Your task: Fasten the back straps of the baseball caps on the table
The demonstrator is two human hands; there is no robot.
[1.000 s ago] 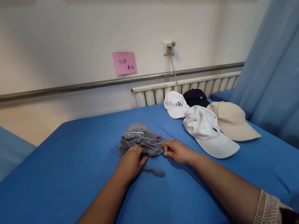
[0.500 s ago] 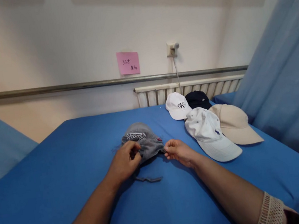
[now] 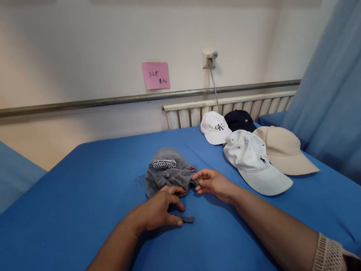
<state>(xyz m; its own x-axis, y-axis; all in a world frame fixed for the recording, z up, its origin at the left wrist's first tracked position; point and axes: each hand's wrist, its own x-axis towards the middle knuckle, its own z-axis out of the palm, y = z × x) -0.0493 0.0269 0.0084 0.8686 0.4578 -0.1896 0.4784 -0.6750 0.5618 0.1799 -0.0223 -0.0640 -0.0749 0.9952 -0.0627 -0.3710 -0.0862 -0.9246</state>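
A grey baseball cap (image 3: 165, 167) with white lettering and a small red patch lies on the blue-covered table (image 3: 84, 199). My right hand (image 3: 213, 185) pinches the cap's right edge between thumb and fingers. At the cap's near side is my left hand (image 3: 162, 208), its thumb and fingers apart. The left fingertips are at the cap's near edge, and the thumb is beside a loose grey strap (image 3: 188, 220) that sticks out toward me. Part of the strap is hidden behind the left hand.
To the right sit a white cap (image 3: 214, 128), a navy cap (image 3: 239, 120), a pale cap with a small horse logo (image 3: 249, 157) and a beige cap (image 3: 280, 147). A radiator (image 3: 184, 113) stands behind the table. Blue curtains (image 3: 342, 84) hang at both sides.
My left hand first drew back from the cap's near side, then came down toward the strap with its fingers spreading. My right hand has kept its pinch on the edge.
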